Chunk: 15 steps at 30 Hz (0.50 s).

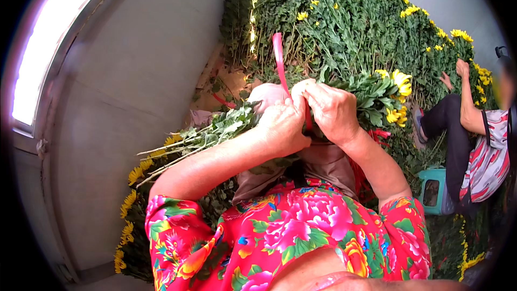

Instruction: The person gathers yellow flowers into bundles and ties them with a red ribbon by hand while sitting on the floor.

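Across my lap lies a bunch of yellow chrysanthemums (373, 93), its flower heads on the right and its bare stems pointing left. A pink-red plastic ribbon (279, 62) passes round the bunch, with one end standing up above my hands. My left hand (284, 123) has its fingertips closed on the ribbon over the stems. Touching it from the right, my right hand (331, 107) pinches the ribbon between thumb and fingers. The place where the ribbon crosses is partly hidden by my fingers.
Upright chrysanthemums (347, 32) are stacked along the far wall. More yellow blooms (135, 176) line my left side, near a grey wall (133, 72). At the right a co-worker (484, 153) sits by a teal plastic stool (432, 192), hands at the flowers. Red ribbons (379, 135) hang beside my right forearm.
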Motion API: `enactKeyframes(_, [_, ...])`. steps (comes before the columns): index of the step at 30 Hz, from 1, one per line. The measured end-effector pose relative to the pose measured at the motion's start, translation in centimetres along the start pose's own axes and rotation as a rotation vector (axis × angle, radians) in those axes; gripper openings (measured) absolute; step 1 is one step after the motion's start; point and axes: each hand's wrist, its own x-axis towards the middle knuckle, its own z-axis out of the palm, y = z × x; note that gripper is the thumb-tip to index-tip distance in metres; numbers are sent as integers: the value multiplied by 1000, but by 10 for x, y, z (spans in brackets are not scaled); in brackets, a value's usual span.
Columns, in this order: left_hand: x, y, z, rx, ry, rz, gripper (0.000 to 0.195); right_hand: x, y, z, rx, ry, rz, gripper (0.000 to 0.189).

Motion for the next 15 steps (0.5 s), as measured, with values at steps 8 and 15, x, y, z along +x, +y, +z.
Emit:
enactKeyframes(8, [24, -24, -86, 635, -313, 267, 9, -2, -1, 7, -101, -63, -116, 5])
enactKeyframes(15, [0, -11, -83, 256, 73, 679, 17, -3, -2, 7, 3, -80, 49, 10])
